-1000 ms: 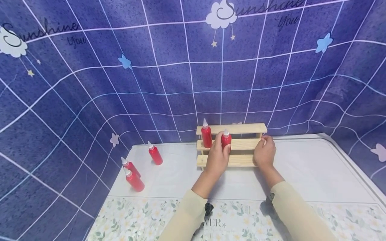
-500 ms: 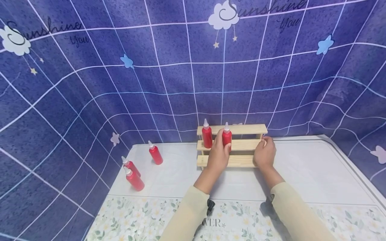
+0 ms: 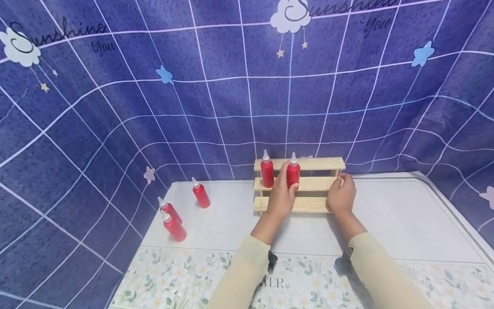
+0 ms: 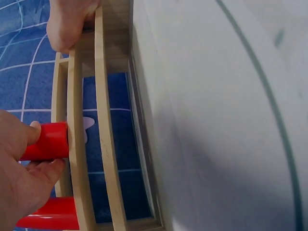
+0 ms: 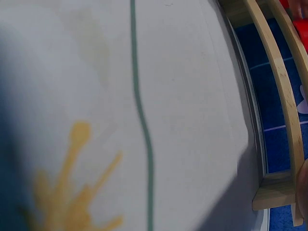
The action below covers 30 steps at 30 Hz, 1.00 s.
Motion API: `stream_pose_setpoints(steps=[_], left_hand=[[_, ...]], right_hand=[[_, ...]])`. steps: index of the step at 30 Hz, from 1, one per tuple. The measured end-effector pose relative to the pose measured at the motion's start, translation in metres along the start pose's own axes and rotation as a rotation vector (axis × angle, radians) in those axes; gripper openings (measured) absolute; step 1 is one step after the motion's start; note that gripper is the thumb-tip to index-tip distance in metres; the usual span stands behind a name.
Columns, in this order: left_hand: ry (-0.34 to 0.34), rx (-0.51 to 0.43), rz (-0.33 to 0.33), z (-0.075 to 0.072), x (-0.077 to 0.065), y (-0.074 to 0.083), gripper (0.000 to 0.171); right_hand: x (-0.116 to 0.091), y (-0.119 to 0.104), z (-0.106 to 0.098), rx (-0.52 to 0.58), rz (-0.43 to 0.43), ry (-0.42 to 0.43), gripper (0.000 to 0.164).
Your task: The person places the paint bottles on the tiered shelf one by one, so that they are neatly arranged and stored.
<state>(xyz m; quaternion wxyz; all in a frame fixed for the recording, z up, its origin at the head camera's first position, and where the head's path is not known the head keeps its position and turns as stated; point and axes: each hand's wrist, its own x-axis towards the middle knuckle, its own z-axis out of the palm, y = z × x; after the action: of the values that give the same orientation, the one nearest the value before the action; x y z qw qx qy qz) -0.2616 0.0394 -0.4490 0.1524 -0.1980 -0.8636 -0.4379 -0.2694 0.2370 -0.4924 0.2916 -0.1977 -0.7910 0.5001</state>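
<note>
A three-tier wooden display rack (image 3: 316, 183) stands on the table against the curtain. My left hand (image 3: 281, 197) holds a red squeeze bottle (image 3: 293, 175) with a white pointed nozzle, thumb and fingers round its lower part. This bottle is upright at the middle tier; in the left wrist view the base of the held bottle (image 4: 52, 139) is right at that tier's board. A matching red bottle (image 3: 267, 174) stands just left of it on the same tier. My right hand (image 3: 341, 194) grips the rack's right end, its fingertips partly hidden behind the boards.
Three more red bottles stand at the table's left: one farther back (image 3: 201, 195) and two close together, the front one (image 3: 175, 227) overlapping the other (image 3: 170, 210). A blue gridded curtain (image 3: 216, 98) rises behind and at the left. A floral cloth strip (image 3: 170, 274) covers the front.
The bottle in my left hand has gone from leaning toward the camera to upright on the middle tier. My right hand keeps its grip on the rack. The head view shifts slightly.
</note>
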Motion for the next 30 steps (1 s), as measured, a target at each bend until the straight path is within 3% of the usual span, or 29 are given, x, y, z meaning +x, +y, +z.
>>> stream_pose_setpoints(steps=[12,19,30], left_hand=[[-0.008,-0.025,-0.034,0.006,-0.002,-0.011,0.072],[-0.012,0.059,-0.064,0.009,-0.002,-0.009,0.068],[-0.034,0.151,-0.049,0.007,0.0,-0.002,0.067]], right_hand=[[0.001,0.002,-0.001,0.002,-0.007,0.006,0.036],[0.001,0.001,-0.001,-0.002,0.004,-0.009,0.037],[0.002,0.0,-0.001,-0.007,0.003,-0.008,0.039]])
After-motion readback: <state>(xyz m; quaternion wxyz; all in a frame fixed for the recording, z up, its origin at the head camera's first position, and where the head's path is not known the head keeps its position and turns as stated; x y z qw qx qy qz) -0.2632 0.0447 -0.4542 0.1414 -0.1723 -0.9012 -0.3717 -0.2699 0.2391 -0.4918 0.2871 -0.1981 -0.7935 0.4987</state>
